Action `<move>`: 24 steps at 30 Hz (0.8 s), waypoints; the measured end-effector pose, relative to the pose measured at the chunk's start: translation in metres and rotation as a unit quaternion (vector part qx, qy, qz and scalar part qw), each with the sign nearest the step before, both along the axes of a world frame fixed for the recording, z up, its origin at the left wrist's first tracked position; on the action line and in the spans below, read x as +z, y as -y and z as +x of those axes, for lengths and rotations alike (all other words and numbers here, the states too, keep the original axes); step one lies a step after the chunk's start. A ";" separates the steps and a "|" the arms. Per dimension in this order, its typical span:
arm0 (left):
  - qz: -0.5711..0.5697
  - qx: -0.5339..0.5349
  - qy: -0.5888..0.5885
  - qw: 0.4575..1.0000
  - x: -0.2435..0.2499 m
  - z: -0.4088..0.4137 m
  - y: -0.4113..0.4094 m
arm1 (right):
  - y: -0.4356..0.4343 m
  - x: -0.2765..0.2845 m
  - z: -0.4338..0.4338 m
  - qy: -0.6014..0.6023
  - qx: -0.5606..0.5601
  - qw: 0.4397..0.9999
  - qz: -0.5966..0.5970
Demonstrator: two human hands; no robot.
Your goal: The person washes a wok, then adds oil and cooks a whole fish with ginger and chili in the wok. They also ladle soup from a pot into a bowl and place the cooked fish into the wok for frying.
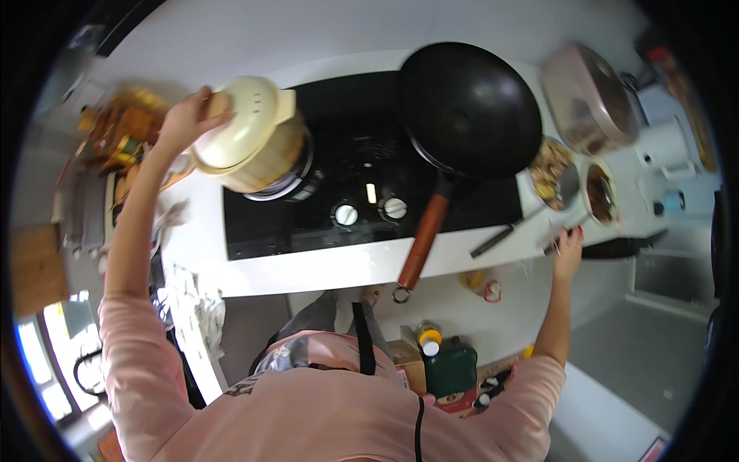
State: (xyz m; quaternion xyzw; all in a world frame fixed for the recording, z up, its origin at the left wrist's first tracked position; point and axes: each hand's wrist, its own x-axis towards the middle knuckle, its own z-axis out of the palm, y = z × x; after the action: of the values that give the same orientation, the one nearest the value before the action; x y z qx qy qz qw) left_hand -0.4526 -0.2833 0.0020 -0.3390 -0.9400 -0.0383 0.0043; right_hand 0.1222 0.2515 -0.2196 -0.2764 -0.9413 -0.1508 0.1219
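Observation:
My left hand (189,120) grips the knob (218,106) of a cream pot lid (245,124). The lid sits over a cream, brown-stained pot (271,159) on the stove's left burner. At the counter's right front, my right hand (568,249) has its fingers on the dark handle (550,248) of a utensil pointing towards a bowl of dark brown food (600,193); its far end is hard to make out. Beside it, a second utensil with a black handle (492,241) rests its metal head in a dish of pale, chunky food (550,164).
A black wok (470,110) stands on the right of the black glass cooktop (346,144); its wooden handle (424,242) juts past the counter edge (323,268). A bulky, shiny container (589,98) stands behind the dishes. Bottles (429,341) and boxes (408,364) sit on the floor.

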 end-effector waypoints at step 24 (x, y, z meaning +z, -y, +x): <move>0.023 -0.026 0.053 0.998 -0.009 -0.007 0.010 | 0.023 -0.012 -0.049 -0.015 -0.072 0.997 -0.008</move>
State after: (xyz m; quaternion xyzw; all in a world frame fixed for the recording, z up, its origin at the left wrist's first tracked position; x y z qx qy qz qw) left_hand -0.4595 -0.2935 -0.0070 -0.3607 -0.9287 -0.0775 -0.0389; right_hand 0.0733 0.2286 -0.2314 -0.3469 -0.9180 -0.1476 0.1229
